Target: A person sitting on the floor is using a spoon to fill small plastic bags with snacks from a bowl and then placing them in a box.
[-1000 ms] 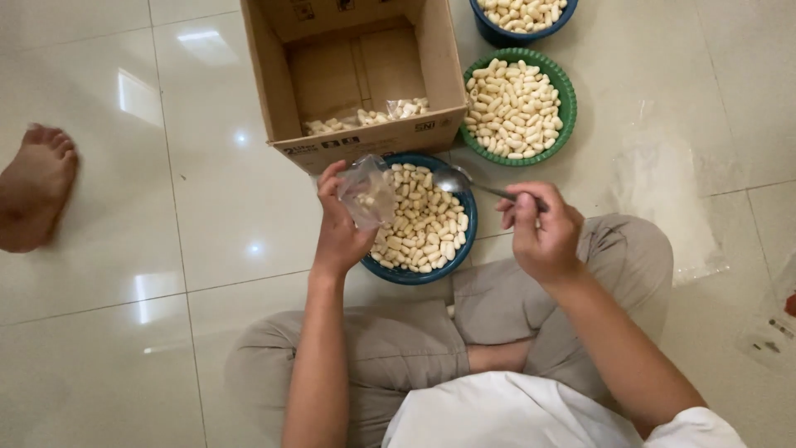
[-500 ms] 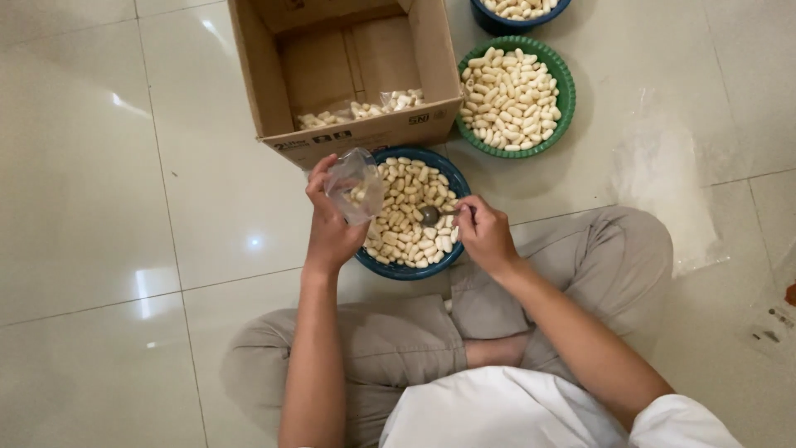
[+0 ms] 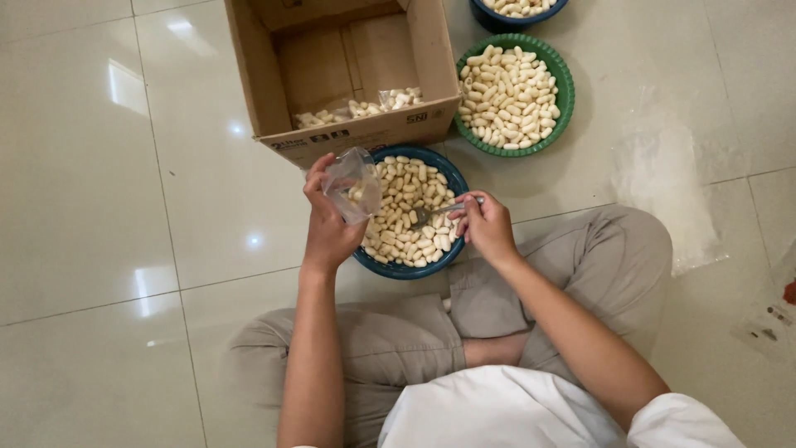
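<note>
- Two hands of mine work over one bowl. My right hand (image 3: 485, 226) has its fingers closed on the handle of a metal spoon (image 3: 435, 211), and the spoon's bowl end is pushed down among the pale pieces.
- My spoon lies with its long axis nearly level across the picture, handle at my right hand, tip pointing left toward my other hand.
- My left hand (image 3: 327, 224) pinches a small clear plastic bag (image 3: 354, 184) between thumb and fingers. The bag is held upright with its mouth up, and a few pale pieces (image 3: 358, 194) are already inside it.
- This bag hangs just left of the spoon tip and a little above it, over the left rim of the blue bowl (image 3: 412, 270). My left hand is the nearer one to the bag; my right is the nearer one to the pieces.
- That blue bowl sits on the floor (image 3: 124, 249) between my knees and is almost full of pale oblong pieces.
- Behind it stands an open cardboard box (image 3: 265, 83) with some filled clear bags (image 3: 365, 106) along its near wall.
- Right of the box is a green bowl (image 3: 567, 87), heaped with the same pieces, and another blue bowl (image 3: 497, 18) is cut by the top edge.
</note>
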